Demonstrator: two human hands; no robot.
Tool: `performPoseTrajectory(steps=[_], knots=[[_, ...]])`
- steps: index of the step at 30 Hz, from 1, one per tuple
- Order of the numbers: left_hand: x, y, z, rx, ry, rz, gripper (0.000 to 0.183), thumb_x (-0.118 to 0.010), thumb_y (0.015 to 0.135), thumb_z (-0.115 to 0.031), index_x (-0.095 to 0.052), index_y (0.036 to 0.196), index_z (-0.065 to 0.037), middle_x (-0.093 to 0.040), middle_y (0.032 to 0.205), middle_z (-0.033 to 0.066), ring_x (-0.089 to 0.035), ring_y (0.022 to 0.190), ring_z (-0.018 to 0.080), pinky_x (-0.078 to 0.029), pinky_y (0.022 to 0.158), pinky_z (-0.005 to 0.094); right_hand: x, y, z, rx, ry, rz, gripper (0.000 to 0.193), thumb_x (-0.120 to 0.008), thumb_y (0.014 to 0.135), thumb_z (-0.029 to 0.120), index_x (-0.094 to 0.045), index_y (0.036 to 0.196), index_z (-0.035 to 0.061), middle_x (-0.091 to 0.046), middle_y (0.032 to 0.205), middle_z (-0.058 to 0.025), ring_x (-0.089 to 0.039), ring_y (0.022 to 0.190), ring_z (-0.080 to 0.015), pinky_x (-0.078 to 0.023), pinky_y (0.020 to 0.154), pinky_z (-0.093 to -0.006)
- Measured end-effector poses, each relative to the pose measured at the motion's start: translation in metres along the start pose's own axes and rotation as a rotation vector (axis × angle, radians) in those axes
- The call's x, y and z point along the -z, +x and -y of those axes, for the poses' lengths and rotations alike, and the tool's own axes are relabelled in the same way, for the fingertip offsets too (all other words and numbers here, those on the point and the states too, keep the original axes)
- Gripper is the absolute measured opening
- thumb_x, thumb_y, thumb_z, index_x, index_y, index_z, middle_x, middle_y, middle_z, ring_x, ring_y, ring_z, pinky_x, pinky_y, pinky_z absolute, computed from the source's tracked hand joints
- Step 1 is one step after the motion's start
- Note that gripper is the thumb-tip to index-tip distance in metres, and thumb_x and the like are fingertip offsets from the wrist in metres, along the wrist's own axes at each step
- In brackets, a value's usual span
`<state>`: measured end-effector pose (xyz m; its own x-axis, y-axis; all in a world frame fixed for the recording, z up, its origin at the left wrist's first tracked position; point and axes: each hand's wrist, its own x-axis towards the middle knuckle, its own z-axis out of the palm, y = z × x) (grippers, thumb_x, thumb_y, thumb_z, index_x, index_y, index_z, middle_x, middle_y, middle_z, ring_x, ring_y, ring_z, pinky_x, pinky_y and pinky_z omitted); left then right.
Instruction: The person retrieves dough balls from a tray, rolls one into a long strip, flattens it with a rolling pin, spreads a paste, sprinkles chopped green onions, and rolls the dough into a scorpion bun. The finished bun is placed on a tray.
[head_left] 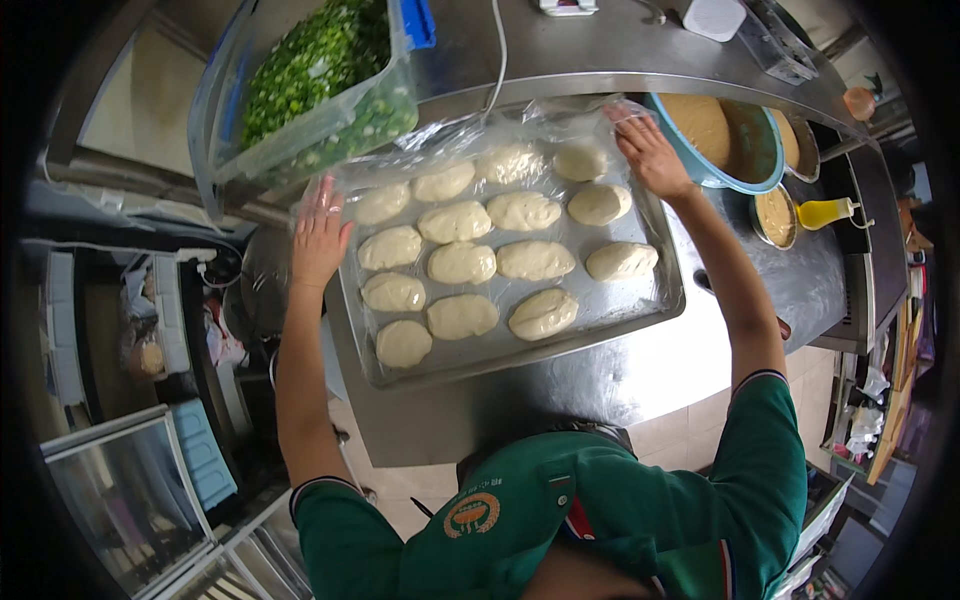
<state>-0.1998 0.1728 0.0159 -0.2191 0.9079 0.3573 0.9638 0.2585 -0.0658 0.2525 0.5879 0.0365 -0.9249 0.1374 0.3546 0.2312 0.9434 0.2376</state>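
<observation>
A shallow metal tray (610, 308) on the steel table holds several oval pieces of pale dough (535, 261), set in uneven rows. Clear plastic film (440, 140) lies crumpled along the far side and stretches toward me over the dough; where its near edge ends is hard to tell. My left hand (320, 238), fingers stretched out, rests against the film at the tray's left edge. At the far right corner, my right hand (652, 153) lies flat on the film with its fingers extended. Neither hand is closed around anything.
Chopped green onions fill a clear plastic tub (402, 112) at the far left. Right of the tray stand a blue bowl (768, 150) of light-brown mixture, a smaller metal bowl (794, 232) and a yellow squeeze bottle (825, 213). A white cable (501, 50) hangs over the back shelf.
</observation>
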Motion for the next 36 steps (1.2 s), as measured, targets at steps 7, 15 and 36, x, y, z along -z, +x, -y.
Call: performPoseTrajectory(steps=[7,15,36], knots=[[-0.089,-0.004,0.016,0.614,-0.205,-0.114,0.061,-0.067,0.093,-0.021,-0.047,0.141,0.010,-0.045,0.148,0.0321,-0.039,0.141,0.0455,-0.030,0.118,0.0498,-0.013,-0.006,0.041,-0.251,-0.182,-0.039,0.039,-0.056,0.088,0.016,-0.064,0.125,0.0052,-0.048,0.148,-0.0208,-0.049,0.132,-0.0370,-0.033,0.116,-0.0499],[0.027,-0.112,-0.265,-0.226,-0.370,0.516,0.096,-0.082,0.074,-0.033,-0.036,0.154,-0.005,-0.026,0.163,0.0217,-0.024,0.151,0.0402,-0.016,0.121,0.0627,0.088,-0.217,0.217,-0.654,0.461,-0.165,0.034,-0.070,0.076,0.002,-0.060,0.108,0.0065,-0.056,0.126,-0.0177,-0.055,0.111,-0.0386,-0.044,0.092,-0.0480],[-0.037,0.004,-0.283,-0.318,-0.068,0.312,0.072,-0.067,0.092,-0.018,-0.034,0.156,-0.013,-0.029,0.164,0.0123,-0.032,0.148,0.0324,-0.022,0.120,0.0546,0.064,-0.334,0.139,-1.217,-0.013,-0.026,0.090,-0.067,0.090,0.046,-0.024,0.158,0.0065,-0.031,0.158,-0.0224,-0.030,0.147,-0.0386,-0.027,0.118,-0.0558]])
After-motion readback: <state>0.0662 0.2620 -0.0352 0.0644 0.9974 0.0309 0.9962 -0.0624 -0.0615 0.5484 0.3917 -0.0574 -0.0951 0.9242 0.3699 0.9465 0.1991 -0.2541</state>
